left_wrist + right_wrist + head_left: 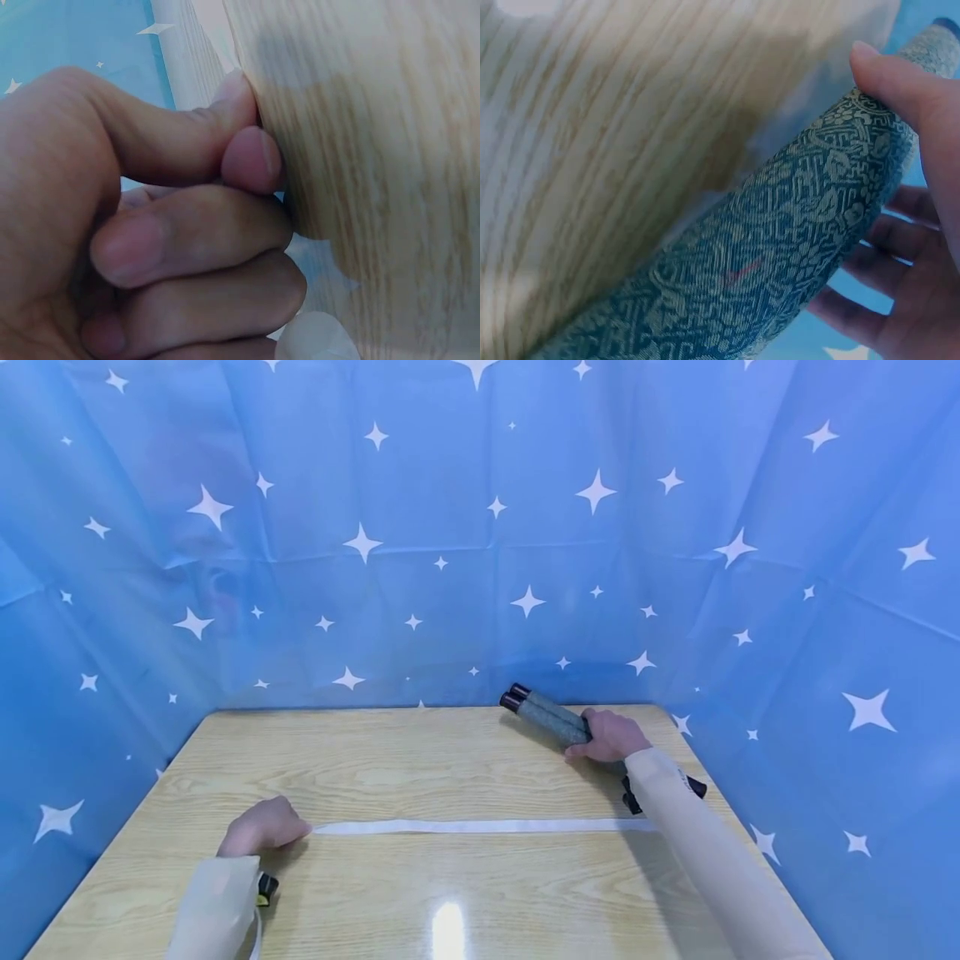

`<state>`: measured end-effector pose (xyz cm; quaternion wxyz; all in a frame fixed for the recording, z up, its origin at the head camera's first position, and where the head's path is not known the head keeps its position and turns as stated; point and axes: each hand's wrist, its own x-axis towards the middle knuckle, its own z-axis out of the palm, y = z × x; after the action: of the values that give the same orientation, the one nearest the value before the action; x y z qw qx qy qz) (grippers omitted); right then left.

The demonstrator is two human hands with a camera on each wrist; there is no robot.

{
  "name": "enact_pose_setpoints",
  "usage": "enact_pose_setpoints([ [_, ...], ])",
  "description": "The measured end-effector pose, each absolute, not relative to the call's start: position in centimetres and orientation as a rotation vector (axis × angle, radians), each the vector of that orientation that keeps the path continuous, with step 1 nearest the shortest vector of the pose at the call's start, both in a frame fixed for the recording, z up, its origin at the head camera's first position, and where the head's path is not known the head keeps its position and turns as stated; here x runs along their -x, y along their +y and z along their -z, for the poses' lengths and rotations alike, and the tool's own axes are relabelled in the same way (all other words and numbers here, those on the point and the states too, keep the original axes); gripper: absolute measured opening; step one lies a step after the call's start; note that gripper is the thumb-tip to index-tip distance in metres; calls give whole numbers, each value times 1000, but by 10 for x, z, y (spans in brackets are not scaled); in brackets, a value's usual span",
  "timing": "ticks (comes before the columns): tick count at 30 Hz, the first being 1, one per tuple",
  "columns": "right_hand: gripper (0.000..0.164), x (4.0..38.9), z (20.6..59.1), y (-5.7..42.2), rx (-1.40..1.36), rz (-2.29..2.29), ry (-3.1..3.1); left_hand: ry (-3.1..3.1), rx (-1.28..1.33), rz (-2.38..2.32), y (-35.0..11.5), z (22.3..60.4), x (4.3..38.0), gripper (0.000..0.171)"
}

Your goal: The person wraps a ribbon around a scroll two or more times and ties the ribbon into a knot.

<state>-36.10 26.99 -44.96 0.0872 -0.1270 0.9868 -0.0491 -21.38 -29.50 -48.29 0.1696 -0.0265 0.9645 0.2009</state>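
Note:
A long white ribbon (pixel 480 826) stretches across the table from my left hand (pixel 266 827) toward the right. In the left wrist view, the thumb and index finger of that hand (pixel 195 202) pinch the end of the ribbon (pixel 214 26), with the other fingers curled in. Across the table, my right hand (pixel 611 737) grips a rolled scroll (pixel 551 717) round its middle. The scroll is tilted, with two dark rod ends at its far tip. Close up in the right wrist view, its blue-green patterned brocade (pixel 780 225) shows, thumb over it and fingers behind. My right sleeve hides part of its near end.
The wood-grain table (pixel 420 760) has a rounded back edge. A blue curtain with white stars (pixel 420 527) hangs behind and along both sides. A small black wrist device (pixel 267 887) shows by the left sleeve.

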Motion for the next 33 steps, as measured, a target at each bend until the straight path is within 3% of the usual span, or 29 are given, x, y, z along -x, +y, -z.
enact_pose_setpoints([
  [14, 77, 334, 422, 249, 364, 215, 2978, 2725, 76, -595, -295, 481, 207, 37],
  [19, 69, 322, 416, 229, 316, 320, 2960, 2737, 79, -608, -297, 481, 207, 38],
  [33, 67, 287, 419, 157, 92, 704, 2782, 2716, 65, -604, -299, 480, 208, 38],
])
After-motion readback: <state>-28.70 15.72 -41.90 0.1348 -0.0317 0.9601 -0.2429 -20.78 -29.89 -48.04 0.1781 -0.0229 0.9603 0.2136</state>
